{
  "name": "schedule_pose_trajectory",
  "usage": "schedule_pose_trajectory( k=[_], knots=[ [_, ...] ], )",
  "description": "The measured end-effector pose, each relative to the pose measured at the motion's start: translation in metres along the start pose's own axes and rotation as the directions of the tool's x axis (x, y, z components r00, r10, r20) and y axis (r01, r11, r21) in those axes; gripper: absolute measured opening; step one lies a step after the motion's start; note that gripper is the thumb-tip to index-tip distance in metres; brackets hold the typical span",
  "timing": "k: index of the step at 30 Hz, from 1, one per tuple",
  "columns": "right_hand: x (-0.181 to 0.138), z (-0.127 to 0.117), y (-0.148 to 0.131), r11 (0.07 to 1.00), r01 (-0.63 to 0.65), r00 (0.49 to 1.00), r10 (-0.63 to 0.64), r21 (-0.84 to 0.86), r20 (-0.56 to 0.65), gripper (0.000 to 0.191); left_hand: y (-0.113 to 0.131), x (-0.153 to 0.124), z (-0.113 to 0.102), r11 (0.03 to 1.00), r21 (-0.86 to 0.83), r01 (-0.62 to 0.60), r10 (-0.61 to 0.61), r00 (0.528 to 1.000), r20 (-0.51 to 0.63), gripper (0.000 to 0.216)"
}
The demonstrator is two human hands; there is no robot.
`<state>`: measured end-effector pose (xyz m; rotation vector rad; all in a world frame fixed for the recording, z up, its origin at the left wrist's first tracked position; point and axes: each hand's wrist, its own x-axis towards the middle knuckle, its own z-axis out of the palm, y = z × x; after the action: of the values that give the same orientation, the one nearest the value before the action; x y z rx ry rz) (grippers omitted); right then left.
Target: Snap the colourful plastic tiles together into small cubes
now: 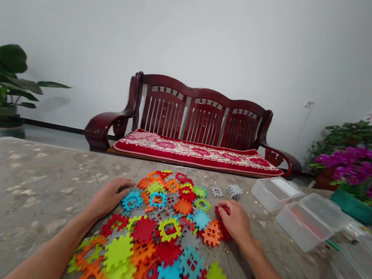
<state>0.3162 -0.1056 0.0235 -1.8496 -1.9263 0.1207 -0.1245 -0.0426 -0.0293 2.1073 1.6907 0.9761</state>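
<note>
A heap of toothed plastic tiles in red, orange, lime green, blue and grey lies on the table between my two hands. My left hand [110,197] rests at the left edge of the heap, fingers loosely stretched and holding nothing, close by a blue tile with a cut-out [132,200]. On the opposite side, my right hand [235,218] lies with loosely bent fingers over a dark red tile [223,226], partly covering it. Beside that is an orange window tile [212,233]. Beyond my right hand sit a single grey tile [216,192] and a small stack of grey tiles [234,191].
Two clear plastic boxes [271,195] [303,226] stand at the right of the patterned table [19,197], with a transparent lid [365,274] nearer me. Purple flowers in a teal pot [356,206] are at far right. A wooden bench [204,114] stands behind the table.
</note>
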Motion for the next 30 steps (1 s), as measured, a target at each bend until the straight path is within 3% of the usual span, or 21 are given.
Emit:
schedule_pose_trajectory(
  k=[5,10,14,18,20,23,27,30],
  knots=[
    [0.0,0.002,0.003,1.0,0.016,1.0,-0.016,-0.001,-0.008,0.028,0.001,0.0,-0.001,1.0,0.0,-0.007,0.007,1.0,-0.003,0.04],
    [-0.005,0.007,-0.01,0.956,0.183,0.983,-0.177,0.228,-0.046,0.025,0.005,-0.002,-0.001,1.0,0.007,0.009,-0.009,1.0,-0.011,0.039],
    [-0.014,0.004,-0.031,0.873,0.366,0.927,-0.371,0.323,-0.048,0.023,0.008,-0.003,-0.002,1.0,0.017,0.004,-0.003,1.0,-0.008,0.039],
    [-0.023,-0.006,-0.049,0.805,0.488,0.851,-0.525,0.336,0.022,0.043,0.01,-0.003,-0.003,0.999,0.04,0.013,-0.014,1.0,0.015,0.041],
    [-0.028,-0.014,-0.056,0.839,0.452,0.858,-0.502,0.303,0.111,0.04,0.01,-0.003,-0.003,0.999,0.042,0.012,-0.013,1.0,0.018,0.042],
    [-0.035,-0.027,-0.067,0.933,0.334,0.896,-0.359,0.135,0.262,0.019,0.01,-0.002,-0.003,0.999,0.037,0.004,-0.004,1.0,0.008,0.04],
    [-0.044,-0.029,-0.077,0.974,0.225,0.895,-0.19,-0.04,0.403,0.028,0.009,-0.002,-0.003,1.0,0.027,-0.006,0.006,1.0,-0.006,0.037],
    [-0.047,-0.018,-0.075,0.99,0.143,0.896,-0.13,0.003,0.424,0.025,0.008,-0.003,-0.002,1.0,0.02,-0.01,0.01,1.0,-0.01,0.037]
  ],
)
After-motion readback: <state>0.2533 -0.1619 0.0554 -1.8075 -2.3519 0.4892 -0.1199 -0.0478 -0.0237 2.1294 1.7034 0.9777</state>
